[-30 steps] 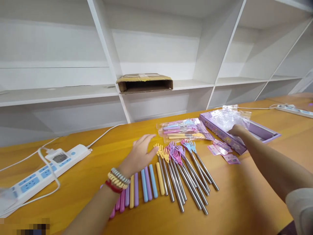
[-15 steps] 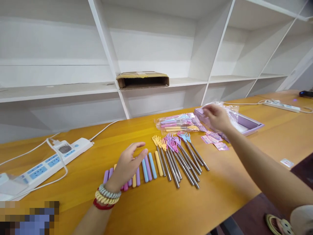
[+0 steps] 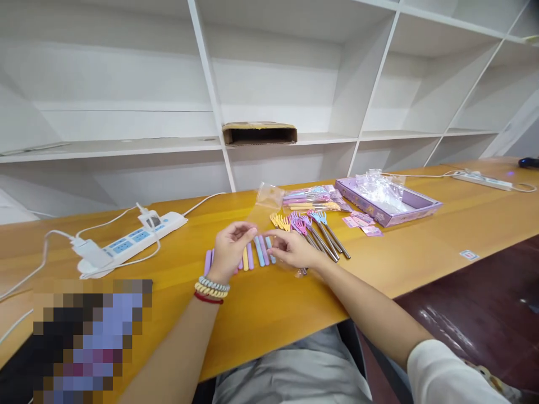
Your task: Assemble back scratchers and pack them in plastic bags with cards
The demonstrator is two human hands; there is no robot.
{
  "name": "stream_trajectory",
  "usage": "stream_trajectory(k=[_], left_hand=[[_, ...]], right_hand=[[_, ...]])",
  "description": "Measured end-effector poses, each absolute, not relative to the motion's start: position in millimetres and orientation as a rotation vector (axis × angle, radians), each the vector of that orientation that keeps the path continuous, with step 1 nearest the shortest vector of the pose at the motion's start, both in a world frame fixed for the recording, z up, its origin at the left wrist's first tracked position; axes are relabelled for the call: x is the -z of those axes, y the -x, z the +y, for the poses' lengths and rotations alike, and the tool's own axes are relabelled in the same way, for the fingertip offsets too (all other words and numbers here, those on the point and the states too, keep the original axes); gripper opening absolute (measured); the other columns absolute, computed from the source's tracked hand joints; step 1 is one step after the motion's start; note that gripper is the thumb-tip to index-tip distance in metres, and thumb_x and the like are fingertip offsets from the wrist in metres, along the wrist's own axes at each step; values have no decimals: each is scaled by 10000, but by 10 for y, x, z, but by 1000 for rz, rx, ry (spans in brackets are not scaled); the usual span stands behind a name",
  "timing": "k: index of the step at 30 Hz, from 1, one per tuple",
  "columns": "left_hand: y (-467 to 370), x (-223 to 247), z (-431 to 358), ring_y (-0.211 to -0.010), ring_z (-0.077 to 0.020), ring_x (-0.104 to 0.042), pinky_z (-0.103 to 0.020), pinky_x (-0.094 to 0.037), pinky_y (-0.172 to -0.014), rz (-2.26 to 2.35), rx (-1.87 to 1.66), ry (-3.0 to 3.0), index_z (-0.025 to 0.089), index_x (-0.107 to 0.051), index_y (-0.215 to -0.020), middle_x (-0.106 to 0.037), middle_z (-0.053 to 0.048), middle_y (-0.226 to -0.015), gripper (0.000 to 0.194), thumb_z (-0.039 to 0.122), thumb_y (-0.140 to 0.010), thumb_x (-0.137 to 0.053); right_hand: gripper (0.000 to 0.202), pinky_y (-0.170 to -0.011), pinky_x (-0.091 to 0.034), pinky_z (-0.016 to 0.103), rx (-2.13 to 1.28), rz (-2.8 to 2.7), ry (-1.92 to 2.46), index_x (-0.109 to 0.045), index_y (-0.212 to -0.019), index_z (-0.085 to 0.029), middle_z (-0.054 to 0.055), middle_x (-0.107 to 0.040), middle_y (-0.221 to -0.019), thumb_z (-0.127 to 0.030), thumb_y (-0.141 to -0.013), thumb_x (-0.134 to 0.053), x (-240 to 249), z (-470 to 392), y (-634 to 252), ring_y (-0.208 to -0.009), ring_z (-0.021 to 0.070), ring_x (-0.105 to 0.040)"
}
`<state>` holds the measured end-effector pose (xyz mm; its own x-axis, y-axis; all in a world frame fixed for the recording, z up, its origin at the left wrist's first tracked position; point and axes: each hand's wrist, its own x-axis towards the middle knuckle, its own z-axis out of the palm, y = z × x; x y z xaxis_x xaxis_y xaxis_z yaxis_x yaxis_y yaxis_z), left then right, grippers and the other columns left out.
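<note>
My left hand (image 3: pixel 231 249) and my right hand (image 3: pixel 293 249) are close together, fingers pinched on a clear plastic bag (image 3: pixel 269 196) that stretches up and away from them. Under the hands lie handle tubes (image 3: pixel 250 256) in purple, blue and yellow, set in a row and partly hidden. Back scratchers (image 3: pixel 322 233) with yellow, pink, purple and blue hand-shaped heads and metal rods lie beside my right hand, which covers some of them. Behind these are bagged back scratchers (image 3: pixel 311 196) and several small pink-purple cards (image 3: pixel 360 220).
A purple box (image 3: pixel 415 212) holding clear plastic bags (image 3: pixel 381 191) stands at the right. White power strips lie left (image 3: pixel 138 241) and far right (image 3: pixel 480 179), with cables. A cardboard box (image 3: pixel 259 134) rests on the white shelf (image 3: pixel 168 147). A small card (image 3: pixel 469 255) lies near the right edge.
My right hand has come from the purple box to beside my left hand, and a clear bag is now between them. The view has shifted too.
</note>
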<state>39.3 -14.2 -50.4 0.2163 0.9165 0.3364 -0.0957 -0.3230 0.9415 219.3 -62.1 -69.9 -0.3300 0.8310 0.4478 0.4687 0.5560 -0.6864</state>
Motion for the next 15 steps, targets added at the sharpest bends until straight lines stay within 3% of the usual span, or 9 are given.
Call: stream_trajectory(k=[4,9,15], left_hand=[[-374,554,-36,-857,-163,-650,-250,-503,-688,845,-1454,-1249,162,-506,-852,-657,-81,-962,293,359,-710,-670],[-361,545,25,-608,-149,-648,-259,-490,-563,878,-1544,-887,226,-355,-930,-657,-22,-782,302,289,-764,-599],[-334,475,-22,-488,-104,-559,-230,-446,-511,730,-1474,-766,206,-397,-886,-577,25,-639,238,346,-777,-555]], right_hand=[[376,-531,-392,201,-644,-2018,1086,-548,-1127,-153,-32,-602,-634,-257,-772,-619,809,-618,-2221,-492,84,-483],[139,-601,-404,196,-427,-2021,1177,-609,-917,-153,-4,-633,-666,-154,-789,-557,822,-565,-2243,-570,90,-538],[172,-607,-392,185,-398,-2035,1192,-587,-972,-155,-17,-613,-645,-155,-814,-521,802,-569,-2279,-555,78,-517]])
